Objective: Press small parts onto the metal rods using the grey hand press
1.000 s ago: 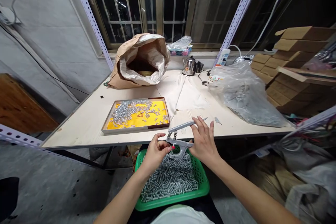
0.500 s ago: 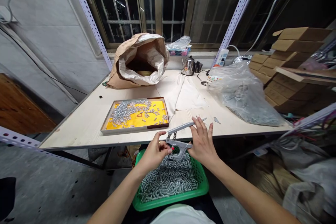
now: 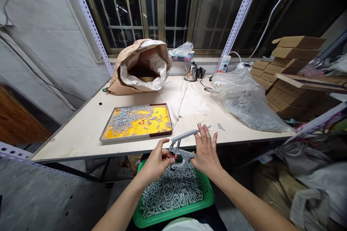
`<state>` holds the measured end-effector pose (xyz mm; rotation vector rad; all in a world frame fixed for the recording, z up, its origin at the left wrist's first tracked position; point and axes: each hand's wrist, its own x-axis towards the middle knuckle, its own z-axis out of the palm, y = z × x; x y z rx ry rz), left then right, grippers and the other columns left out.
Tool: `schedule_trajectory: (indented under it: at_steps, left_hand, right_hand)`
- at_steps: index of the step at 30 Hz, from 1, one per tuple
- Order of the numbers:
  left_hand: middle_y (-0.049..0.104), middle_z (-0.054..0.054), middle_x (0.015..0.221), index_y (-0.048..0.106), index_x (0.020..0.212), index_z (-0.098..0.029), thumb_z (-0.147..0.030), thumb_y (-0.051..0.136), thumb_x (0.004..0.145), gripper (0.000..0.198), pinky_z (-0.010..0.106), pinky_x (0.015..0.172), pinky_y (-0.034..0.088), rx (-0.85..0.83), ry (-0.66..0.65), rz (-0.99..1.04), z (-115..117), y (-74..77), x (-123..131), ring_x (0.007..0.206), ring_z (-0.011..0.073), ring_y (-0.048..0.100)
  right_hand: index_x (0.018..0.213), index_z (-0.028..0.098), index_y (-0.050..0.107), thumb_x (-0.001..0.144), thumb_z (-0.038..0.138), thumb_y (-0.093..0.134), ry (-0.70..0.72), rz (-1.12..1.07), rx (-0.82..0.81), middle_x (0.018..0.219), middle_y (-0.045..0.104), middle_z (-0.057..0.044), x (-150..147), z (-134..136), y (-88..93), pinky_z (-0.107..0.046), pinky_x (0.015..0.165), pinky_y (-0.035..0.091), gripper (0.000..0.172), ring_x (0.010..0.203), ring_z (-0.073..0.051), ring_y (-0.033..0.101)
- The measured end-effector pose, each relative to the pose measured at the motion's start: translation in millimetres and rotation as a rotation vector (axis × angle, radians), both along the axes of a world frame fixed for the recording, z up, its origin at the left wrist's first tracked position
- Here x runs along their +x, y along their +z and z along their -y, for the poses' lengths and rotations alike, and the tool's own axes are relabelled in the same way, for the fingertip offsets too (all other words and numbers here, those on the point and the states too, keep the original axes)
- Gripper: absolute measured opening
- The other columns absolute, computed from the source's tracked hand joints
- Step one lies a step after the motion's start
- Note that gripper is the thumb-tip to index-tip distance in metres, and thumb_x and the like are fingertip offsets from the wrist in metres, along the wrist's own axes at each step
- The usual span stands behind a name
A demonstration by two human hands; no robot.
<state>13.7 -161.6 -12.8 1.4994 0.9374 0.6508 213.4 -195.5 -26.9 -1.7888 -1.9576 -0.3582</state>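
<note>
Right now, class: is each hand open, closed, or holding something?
Left hand: closed, fingertips pinched at the head of the hand press; what they pinch cannot be told.
Right hand: closed on the hand press handles.

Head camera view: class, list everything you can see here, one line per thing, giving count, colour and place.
table: one, pale wood, centre
tray: one, yellow inside, on the table
basket: one, green, below the table's near edge
metal pieces: many, silver, in basket and tray
hand press: one, grey metal, held above the basket
paper sack: one, brown, table's far left
cloth: one, white, mid-table
plastic bag: one, clear, table's right
kettle: one, steel, table's far edge
cardboard boxes: several, brown, stacked far right
left hand: one, fingertips at press head
right hand: one, gripping press handles
</note>
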Motion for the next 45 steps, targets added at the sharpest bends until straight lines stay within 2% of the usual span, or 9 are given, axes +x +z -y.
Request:
schedule_trajectory:
  at_steps: [4, 15, 24, 32, 36, 38, 40, 42, 45]
  left_hand:
    - [0.059, -0.003, 0.070, 0.032, 0.132, -0.018, -0.020, 0.059, 0.074, 0.064, 0.028, 0.069, 0.041, 0.064, -0.074, -0.051, -4, -0.7, -6, 0.069, 0.0162, 0.057]
    - [0.061, -0.002, 0.069, 0.027, 0.138, -0.014, -0.017, 0.065, 0.069, 0.078, 0.027, 0.068, 0.041, -0.026, -0.095, -0.043, -2, 3.3, -6, 0.071, 0.0168, 0.059]
    - [0.059, -0.002, 0.070, 0.021, 0.141, -0.016, -0.017, 0.068, 0.067, 0.088, 0.028, 0.069, 0.041, -0.118, -0.084, 0.026, 1, 5.8, -6, 0.074, 0.0178, 0.059]
    - [0.057, -0.004, 0.068, 0.022, 0.138, -0.015, -0.022, 0.074, 0.065, 0.090, 0.026, 0.063, 0.037, -0.210, -0.071, 0.126, 4, 9.8, -7, 0.067, 0.0145, 0.055]
    - [0.057, -0.003, 0.069, 0.024, 0.138, -0.017, -0.026, 0.077, 0.063, 0.092, 0.027, 0.064, 0.038, -0.249, -0.063, 0.154, 5, 10.6, -11, 0.069, 0.0152, 0.056]
    - [0.060, -0.001, 0.075, 0.027, 0.137, -0.019, -0.029, 0.077, 0.064, 0.089, 0.028, 0.067, 0.039, -0.231, -0.029, 0.152, 5, 12.2, -16, 0.073, 0.0162, 0.057]
    - [0.063, 0.001, 0.082, 0.032, 0.134, -0.019, -0.034, 0.074, 0.067, 0.080, 0.028, 0.071, 0.039, -0.189, 0.059, 0.147, 6, 14.2, -22, 0.079, 0.0167, 0.057]
    - [0.066, 0.004, 0.084, 0.040, 0.127, -0.016, -0.042, 0.070, 0.071, 0.068, 0.027, 0.070, 0.039, -0.159, 0.188, 0.141, 7, 14.9, -25, 0.078, 0.0162, 0.056]
    - [0.068, 0.006, 0.080, 0.054, 0.108, -0.013, -0.053, 0.065, 0.071, 0.056, 0.025, 0.062, 0.037, -0.174, 0.345, 0.142, 10, 11.2, -23, 0.068, 0.0142, 0.052]
  right_hand:
    - [0.125, 0.009, 0.039, 0.062, 0.017, 0.053, 0.017, 0.011, 0.016, 0.151, 0.019, -0.019, -2, -1, -0.7, -0.063, 0.110, 0.001, 0.065, 0.142, -0.032, 0.008]
    - [0.126, 0.007, 0.040, 0.061, 0.013, 0.050, 0.010, 0.020, -0.035, 0.151, 0.020, -0.019, -4, 1, 4.1, -0.063, 0.110, 0.000, 0.066, 0.142, -0.031, 0.007]
    - [0.117, 0.011, 0.047, 0.065, 0.012, 0.047, 0.043, -0.001, 0.013, 0.145, 0.034, -0.018, -5, 1, 7.9, -0.062, 0.111, 0.001, 0.052, 0.139, -0.030, 0.018]
    - [0.113, 0.011, 0.049, 0.065, 0.014, 0.050, 0.060, -0.016, 0.068, 0.137, 0.043, -0.017, -5, 0, 11.5, -0.061, 0.112, 0.004, 0.048, 0.135, -0.031, 0.026]
    - [0.101, 0.015, 0.054, 0.068, 0.014, 0.051, 0.117, -0.031, 0.133, 0.123, 0.052, -0.014, -5, -1, 11.5, -0.056, 0.111, 0.016, 0.034, 0.124, -0.028, 0.040]
    - [0.099, 0.014, 0.054, 0.070, 0.018, 0.052, 0.155, -0.028, 0.177, 0.111, 0.056, -0.013, -2, -3, 10.3, -0.048, 0.105, 0.032, 0.029, 0.112, -0.026, 0.047]
    - [0.109, 0.010, 0.051, 0.073, 0.023, 0.053, 0.163, 0.017, 0.183, 0.101, 0.058, -0.013, 2, -6, 9.0, -0.040, 0.089, 0.043, 0.038, 0.098, -0.024, 0.051]
    - [0.115, 0.007, 0.048, 0.073, 0.024, 0.052, 0.146, 0.112, 0.105, 0.092, 0.059, -0.011, 6, -10, 8.1, -0.034, 0.076, 0.045, 0.045, 0.087, -0.023, 0.051]
    - [0.092, 0.012, 0.056, 0.072, 0.019, 0.050, 0.142, 0.227, -0.040, 0.079, 0.058, -0.008, 12, -20, 6.9, -0.030, 0.065, 0.040, 0.023, 0.077, -0.021, 0.051]
